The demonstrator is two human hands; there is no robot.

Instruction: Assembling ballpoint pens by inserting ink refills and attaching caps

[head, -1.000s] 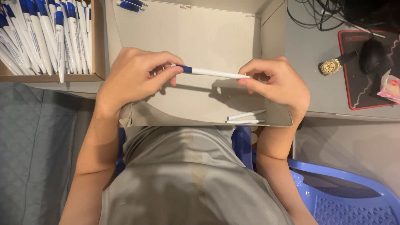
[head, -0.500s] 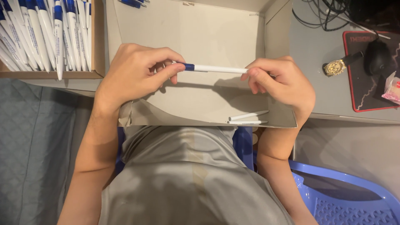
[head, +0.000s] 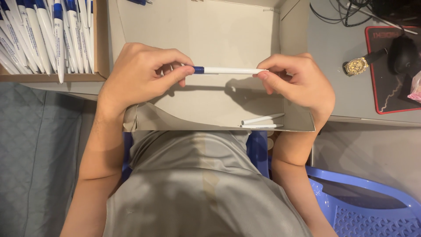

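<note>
Holding a white pen [head: 228, 70] level above the open cardboard box [head: 210, 35], the person pinches one end in each hand: the left hand [head: 140, 74] has thumb and fingers clamped on the blue end, and the right hand [head: 300, 83] has thumb and forefinger closed on the white tip, so the pen spans the gap between them over the middle of the box. Inside the box, at its near right corner, lie two loose white pen parts [head: 262, 121] side by side against the wall. Just left of the box stands a second carton packed with blue-and-white pens [head: 39, 35]. Right of the box, on the grey desk, lie a gold wristwatch [head: 358, 65] and a black mouse [head: 402, 52] on a red-edged mat [head: 386, 87]
</note>
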